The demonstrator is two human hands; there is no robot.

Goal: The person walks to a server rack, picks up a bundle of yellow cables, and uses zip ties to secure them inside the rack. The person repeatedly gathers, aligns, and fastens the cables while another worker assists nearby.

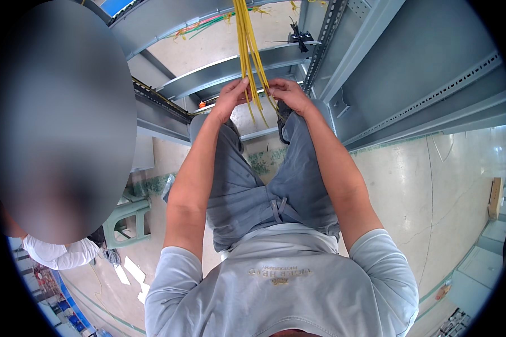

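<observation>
A bundle of long yellow wires [245, 42] hangs down from the top edge, its loose ends fanning out between my two hands. My left hand [232, 98] is at the left side of the bundle, thumb and fingers closed on some of the wires. From the right, my right hand [290, 95] pinches the rightmost yellow strands between thumb and fingers. Exactly how many wires each hand holds is too small to tell. Both forearms reach forward above my knees.
Grey metal cabinet frame rails [213, 73] surround the wires, with a large grey panel [421, 62] at right. Black cables [301, 38] are tied to a far rail. At left are a green stool [130, 222], papers [134, 269] on the floor and another person [62, 253], partly blurred.
</observation>
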